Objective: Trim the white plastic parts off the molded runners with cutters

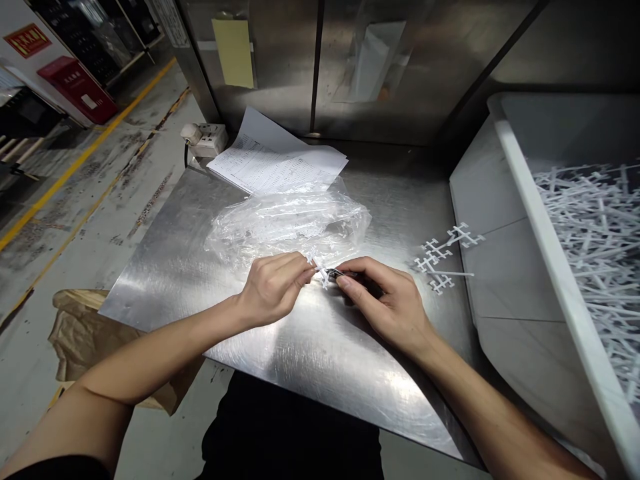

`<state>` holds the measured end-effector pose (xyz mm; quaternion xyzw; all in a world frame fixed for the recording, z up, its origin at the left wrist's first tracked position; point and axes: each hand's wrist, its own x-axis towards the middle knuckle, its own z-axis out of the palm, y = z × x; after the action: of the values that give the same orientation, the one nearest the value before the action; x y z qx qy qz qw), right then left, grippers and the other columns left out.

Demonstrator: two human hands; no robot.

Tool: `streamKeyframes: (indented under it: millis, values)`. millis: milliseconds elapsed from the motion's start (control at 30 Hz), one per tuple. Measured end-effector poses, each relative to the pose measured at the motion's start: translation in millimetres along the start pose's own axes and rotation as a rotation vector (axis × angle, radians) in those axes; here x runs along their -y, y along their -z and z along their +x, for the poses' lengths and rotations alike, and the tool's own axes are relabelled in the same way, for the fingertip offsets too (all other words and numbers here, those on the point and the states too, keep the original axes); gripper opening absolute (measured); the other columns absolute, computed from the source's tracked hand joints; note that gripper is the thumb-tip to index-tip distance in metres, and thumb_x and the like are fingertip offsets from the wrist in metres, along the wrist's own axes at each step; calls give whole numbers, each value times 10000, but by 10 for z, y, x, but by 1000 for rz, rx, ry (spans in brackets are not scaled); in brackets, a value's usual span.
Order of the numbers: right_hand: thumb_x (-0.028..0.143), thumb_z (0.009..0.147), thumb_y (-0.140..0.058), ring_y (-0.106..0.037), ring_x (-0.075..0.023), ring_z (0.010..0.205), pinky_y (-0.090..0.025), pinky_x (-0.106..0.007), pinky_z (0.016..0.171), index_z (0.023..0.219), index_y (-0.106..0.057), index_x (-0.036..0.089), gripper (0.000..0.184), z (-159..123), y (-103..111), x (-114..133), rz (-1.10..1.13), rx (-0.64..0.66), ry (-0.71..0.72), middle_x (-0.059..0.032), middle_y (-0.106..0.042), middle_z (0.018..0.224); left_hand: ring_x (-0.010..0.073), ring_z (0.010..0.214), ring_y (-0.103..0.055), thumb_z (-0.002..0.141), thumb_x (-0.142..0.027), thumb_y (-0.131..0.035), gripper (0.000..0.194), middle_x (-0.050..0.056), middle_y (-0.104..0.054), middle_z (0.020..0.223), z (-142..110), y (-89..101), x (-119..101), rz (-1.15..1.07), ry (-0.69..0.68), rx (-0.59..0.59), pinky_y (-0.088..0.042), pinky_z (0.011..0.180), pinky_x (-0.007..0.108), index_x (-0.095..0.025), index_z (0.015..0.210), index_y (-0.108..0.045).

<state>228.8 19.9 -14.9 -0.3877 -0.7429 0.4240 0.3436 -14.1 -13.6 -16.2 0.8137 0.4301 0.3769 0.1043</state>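
Observation:
My left hand point(275, 287) is closed, pinching a small white plastic sprue piece point(323, 270) with short branches in its fingertips. My right hand point(387, 297) is wrapped round dark nippers point(334, 273), whose tips meet the white piece; most of their body is hidden in the palm. Both hands are held over the metal table, close together. Just beyond them lies a crumpled clear plastic bag point(290, 223), with small white bits showing through it. Several loose white plastic sprues point(440, 257) rest on the table to the right of my right hand.
A large white bin point(543, 220) full of white sprues point(590, 247) stands at the right. Printed papers point(275, 160) and a power socket point(209, 140) are at the back of the metal table point(170, 267). Brown paper point(90, 327) lies low on the left.

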Motion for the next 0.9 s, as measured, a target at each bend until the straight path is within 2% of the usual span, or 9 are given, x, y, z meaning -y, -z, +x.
streamKeyframes:
  millis: [100, 267, 367, 600, 800, 900]
  values:
    - [319, 1069, -705, -711, -179, 763, -503, -321, 693, 1051, -781, 239, 112, 1, -24, -10, -8, -25, 12, -5, -802, 907, 151, 709, -658, 1146, -205, -506, 251, 22, -697, 800, -13, -9, 2, -21, 28, 18, -504, 667, 277, -186, 927, -626]
    - [350, 1058, -710, -725, -195, 794, -512, -322, 697, 999, -782, 231, 152, 7, -69, -17, 96, -32, -123, -11, -787, 862, 140, 686, -668, 1145, -224, -525, 284, 6, -691, 765, -24, -25, -14, -46, 123, 44, -508, 671, 268, -181, 889, -641]
    - [363, 1043, -721, -723, -201, 806, -515, -323, 693, 983, -781, 223, 163, 17, -70, -3, 131, -33, -148, -22, -783, 868, 137, 680, -677, 1140, -226, -534, 279, 3, -701, 760, -25, -28, -21, -59, 150, 45, -515, 676, 266, -178, 896, -658]
    - [338, 1048, -719, -718, -193, 804, -527, -321, 695, 1029, -769, 232, 119, -17, -29, 57, 151, -11, -38, -22, -784, 904, 136, 672, -664, 1144, -245, -528, 280, 10, -710, 774, -19, -19, -14, -58, 148, 18, -509, 656, 270, -176, 911, -666]
    - [331, 1059, -724, -697, -175, 706, -512, -319, 637, 1053, -765, 226, 113, -43, -35, 68, 63, 20, 15, -10, -764, 836, 129, 654, -644, 1146, -245, -522, 290, 2, -692, 754, -19, -12, -21, -49, 138, 11, -487, 637, 267, -180, 894, -650]
    - [324, 1060, -721, -714, -178, 713, -533, -325, 656, 1055, -764, 226, 108, -41, -47, 61, 43, 16, 39, -12, -772, 849, 130, 659, -640, 1146, -237, -521, 286, 2, -686, 756, -24, -16, -19, -31, 131, 19, -482, 641, 269, -178, 897, -649]
